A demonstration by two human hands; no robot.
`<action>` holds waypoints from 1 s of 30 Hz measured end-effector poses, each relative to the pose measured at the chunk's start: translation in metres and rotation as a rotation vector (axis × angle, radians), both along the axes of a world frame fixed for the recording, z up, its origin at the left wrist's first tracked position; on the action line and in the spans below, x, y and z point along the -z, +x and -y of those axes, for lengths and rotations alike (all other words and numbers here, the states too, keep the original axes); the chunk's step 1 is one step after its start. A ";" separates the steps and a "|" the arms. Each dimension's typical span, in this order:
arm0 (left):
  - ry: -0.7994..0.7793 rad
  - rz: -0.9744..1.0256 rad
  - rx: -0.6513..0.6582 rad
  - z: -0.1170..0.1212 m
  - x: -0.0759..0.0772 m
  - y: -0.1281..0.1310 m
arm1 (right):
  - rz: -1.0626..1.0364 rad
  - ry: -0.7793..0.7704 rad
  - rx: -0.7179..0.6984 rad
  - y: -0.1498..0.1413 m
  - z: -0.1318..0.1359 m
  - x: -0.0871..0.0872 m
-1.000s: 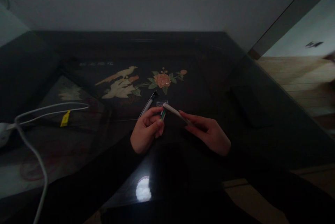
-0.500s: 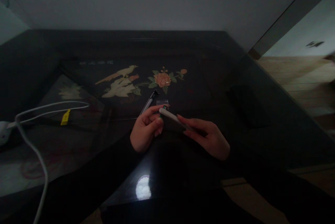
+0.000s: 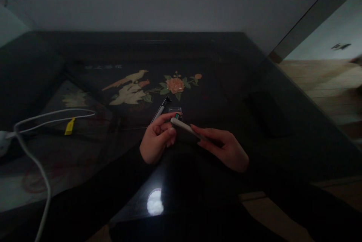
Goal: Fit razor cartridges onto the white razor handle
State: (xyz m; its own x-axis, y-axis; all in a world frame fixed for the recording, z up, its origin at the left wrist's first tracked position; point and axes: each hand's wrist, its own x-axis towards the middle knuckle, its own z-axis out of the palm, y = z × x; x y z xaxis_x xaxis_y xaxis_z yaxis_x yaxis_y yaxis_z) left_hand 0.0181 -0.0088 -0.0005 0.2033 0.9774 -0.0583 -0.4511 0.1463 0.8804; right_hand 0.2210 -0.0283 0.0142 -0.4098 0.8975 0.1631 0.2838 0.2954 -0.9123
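In the middle of the head view, my left hand [image 3: 157, 139] is closed on a small dark-and-green piece [image 3: 177, 115], too dim to tell its kind. My right hand [image 3: 226, 147] pinches a slim white stick-like object [image 3: 185, 126] between thumb and fingers. The rounded far end of the white object meets or overlaps the green piece; whether they touch, I cannot tell. Just beyond my left fingertips lies a small clear rectangular case [image 3: 174, 109], partly hidden. A slim silver tool with a black head [image 3: 161, 109] lies behind my left hand.
The dark glossy tabletop [image 3: 215, 181] bears a bird-and-flower picture [image 3: 174, 85]. On the left, a white cable [image 3: 36, 163] with a yellow tag [image 3: 69, 126] loops near a white plug block [image 3: 3, 142]. A dark flat object [image 3: 267, 114] lies right. A wall stands behind.
The white object's tip has shifted slightly, and more of the green piece shows. Both hands keep their grips. The view has moved very little.
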 end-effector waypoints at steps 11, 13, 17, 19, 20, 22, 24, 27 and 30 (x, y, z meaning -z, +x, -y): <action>0.010 -0.010 0.016 0.002 0.002 0.000 | 0.014 -0.036 0.094 0.003 -0.005 0.006; 0.008 -0.007 0.011 0.002 0.002 0.000 | 0.017 -0.039 0.111 0.003 -0.006 0.006; 0.009 0.002 0.006 0.002 0.003 0.001 | 0.033 -0.020 0.117 0.003 -0.006 0.005; 0.013 0.003 0.007 0.002 0.003 0.001 | 0.051 -0.002 0.116 0.003 -0.006 0.004; 0.015 0.001 0.008 0.002 0.003 0.001 | 0.061 0.007 0.114 0.003 -0.005 0.003; 0.016 -0.004 0.012 0.001 0.003 0.001 | 0.079 0.022 0.104 0.003 -0.005 0.004; 0.020 -0.007 0.016 0.001 0.002 0.001 | 0.081 0.036 0.090 0.003 -0.004 0.004; 0.040 -0.023 0.034 0.001 0.002 0.000 | 0.068 0.038 0.073 0.003 -0.002 0.004; 0.042 -0.044 0.034 0.001 0.002 -0.001 | 0.077 0.019 0.039 0.003 -0.001 0.001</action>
